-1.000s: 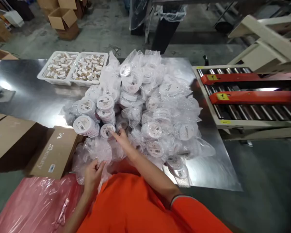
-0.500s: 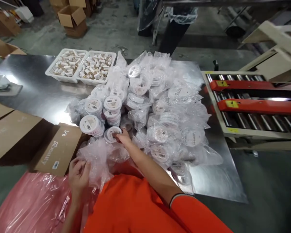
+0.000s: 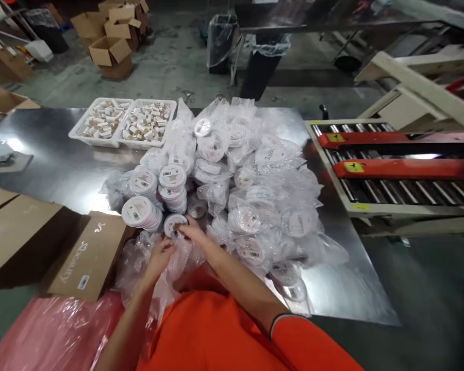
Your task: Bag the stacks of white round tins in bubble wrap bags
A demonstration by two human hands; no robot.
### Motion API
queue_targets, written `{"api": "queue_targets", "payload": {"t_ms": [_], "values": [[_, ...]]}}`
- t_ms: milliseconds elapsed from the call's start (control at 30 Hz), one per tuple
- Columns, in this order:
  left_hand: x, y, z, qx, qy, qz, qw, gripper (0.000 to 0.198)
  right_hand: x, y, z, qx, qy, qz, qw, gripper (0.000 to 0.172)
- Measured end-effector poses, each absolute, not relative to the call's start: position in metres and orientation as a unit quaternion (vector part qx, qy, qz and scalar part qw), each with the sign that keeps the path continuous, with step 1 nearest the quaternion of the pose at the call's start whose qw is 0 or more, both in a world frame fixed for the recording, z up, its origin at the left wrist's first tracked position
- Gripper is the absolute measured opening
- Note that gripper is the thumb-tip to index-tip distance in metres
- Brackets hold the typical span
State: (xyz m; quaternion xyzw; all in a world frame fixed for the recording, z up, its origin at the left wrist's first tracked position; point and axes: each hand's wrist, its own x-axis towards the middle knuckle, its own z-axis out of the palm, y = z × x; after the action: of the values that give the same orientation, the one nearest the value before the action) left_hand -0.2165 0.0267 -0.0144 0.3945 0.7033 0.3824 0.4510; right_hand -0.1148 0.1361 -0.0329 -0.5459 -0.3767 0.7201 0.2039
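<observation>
My right hand (image 3: 193,230) grips the near edge of a round white disc (image 3: 170,224) with a printed label, thumb and fingers closed at its rim. My left hand (image 3: 161,254) is just below and left of it, fingers pinched together over crumpled clear bubble bags (image 3: 133,260); what they hold is hidden. Behind the disc stand stacks of similar labelled round discs (image 3: 172,178), with another leaning stack (image 3: 138,210) to the left. A large heap of bubble bags with round pieces inside (image 3: 251,219) spreads to the right of my right hand.
Two white baskets (image 3: 118,139) of small white-and-brown pieces sit at the table's back. Open cardboard boxes (image 3: 83,263) stand at left, above pink plastic (image 3: 58,335). A roller conveyor (image 3: 394,193) with red rails adjoins the metal table (image 3: 340,288) at right.
My left hand has moved forward and right, from the bags' left side to close by the disc. My right hand stays on the disc. The camera view has shifted slightly.
</observation>
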Motion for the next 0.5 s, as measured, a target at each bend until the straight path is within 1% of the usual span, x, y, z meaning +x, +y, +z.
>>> {"api": "queue_targets", "payload": {"t_ms": [133, 233, 333, 433, 467, 500], "values": [[-0.213, 0.024, -0.009, 0.422, 0.7, 0.363, 0.446, 0.03, -0.111, 0.133, -0.03, -0.547, -0.323, 0.736, 0.234, 0.052], [-0.219, 0.009, 0.01, 0.425, 0.737, 0.355, 0.388, 0.032, -0.095, 0.133, -0.024, -0.532, -0.272, 0.761, 0.253, 0.052], [-0.237, -0.024, 0.04, 0.391, 0.82, 0.326, 0.262, 0.033, -0.068, 0.13, -0.013, -0.498, -0.228, 0.795, 0.261, 0.041], [-0.253, -0.064, 0.072, 0.341, 0.903, 0.256, 0.042, 0.033, -0.039, 0.117, 0.007, -0.445, -0.188, 0.831, 0.275, 0.039], [-0.254, -0.074, 0.08, 0.343, 0.902, 0.26, 0.007, 0.034, -0.03, 0.109, 0.016, -0.418, -0.169, 0.846, 0.284, 0.041], [-0.252, -0.079, 0.088, 0.356, 0.893, 0.276, 0.001, 0.035, -0.023, 0.1, 0.025, -0.386, -0.15, 0.863, 0.29, 0.043]]}}
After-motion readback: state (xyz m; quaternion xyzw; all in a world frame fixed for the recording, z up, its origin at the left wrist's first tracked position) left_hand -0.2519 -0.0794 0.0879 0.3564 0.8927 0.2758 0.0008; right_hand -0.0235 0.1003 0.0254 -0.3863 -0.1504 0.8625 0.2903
